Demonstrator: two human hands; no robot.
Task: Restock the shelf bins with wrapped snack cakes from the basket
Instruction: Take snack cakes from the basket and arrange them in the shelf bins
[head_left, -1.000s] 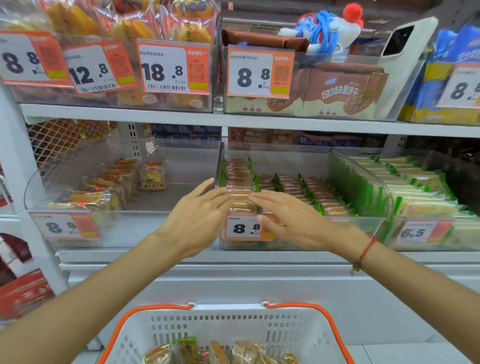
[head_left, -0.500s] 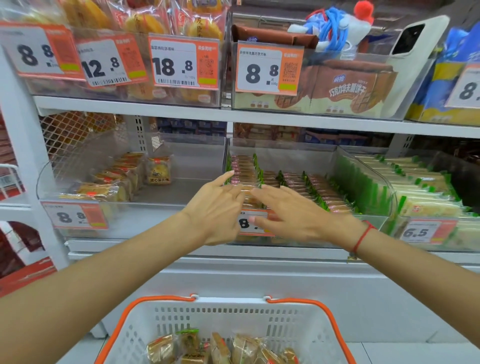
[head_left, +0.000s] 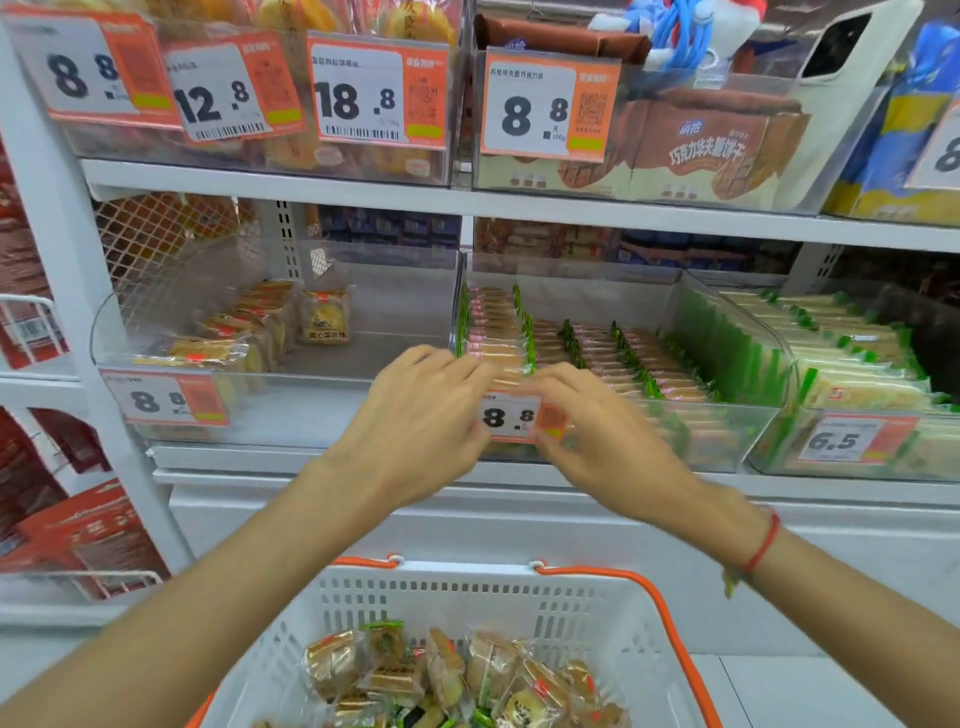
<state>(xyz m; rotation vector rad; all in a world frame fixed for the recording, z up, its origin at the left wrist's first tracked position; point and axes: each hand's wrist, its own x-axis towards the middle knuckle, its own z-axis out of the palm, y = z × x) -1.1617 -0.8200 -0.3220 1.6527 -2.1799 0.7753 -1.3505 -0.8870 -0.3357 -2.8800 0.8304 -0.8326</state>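
Both hands, left hand (head_left: 421, 415) and right hand (head_left: 597, 426), curl over the front edge of the middle bin (head_left: 727, 431); what they grip I cannot tell. Many snack cakes (head_left: 467, 675) wait in the basket (head_left: 467, 597).

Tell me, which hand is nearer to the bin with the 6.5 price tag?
Right. The right hand is at the middle bin's front edge, beside the 6.5 bin; the left hand lies farther left, beyond the 8.8 tag.

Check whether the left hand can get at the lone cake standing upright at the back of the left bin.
Probably yes. The left hand is at the bin fronts, and the left bin is open-topped, with bare floor leading to the upright cake. Only the front wall needs clearing.
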